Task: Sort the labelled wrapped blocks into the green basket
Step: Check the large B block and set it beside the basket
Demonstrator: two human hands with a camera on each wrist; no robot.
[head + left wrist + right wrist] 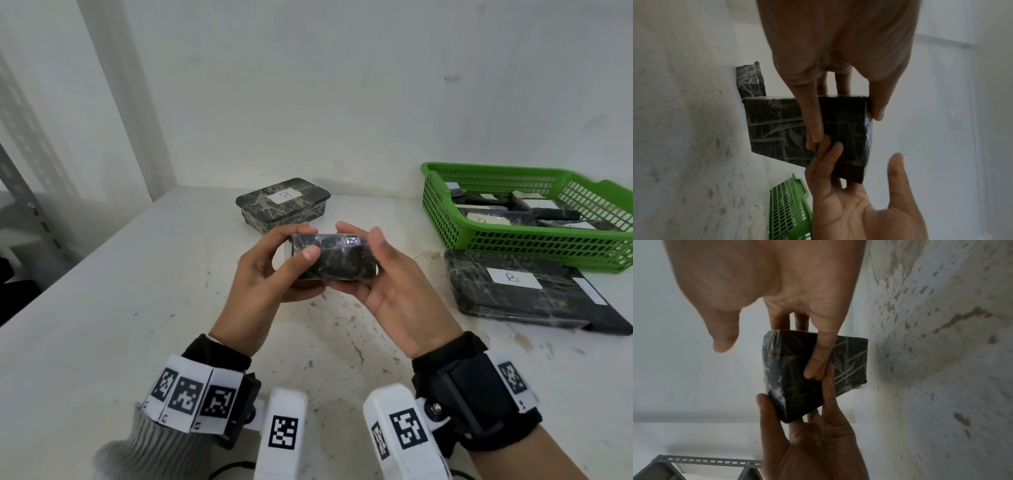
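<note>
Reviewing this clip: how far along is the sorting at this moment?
Partly done. Several labelled blocks already lie in the green basket. In hand: one wrapped block, held by both the left hand and right hand above the table, with no label showing. Left: a block labelled B beside the basket and another labelled block behind the hands.

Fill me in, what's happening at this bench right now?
A person holds one dark wrapped block above the white table with both hands: the left hand grips its left end, the right hand cradles its right end. No label shows on it. The green basket at right already holds several labelled blocks. A block labelled B lies in front of it, another labelled block farther back.
</note>
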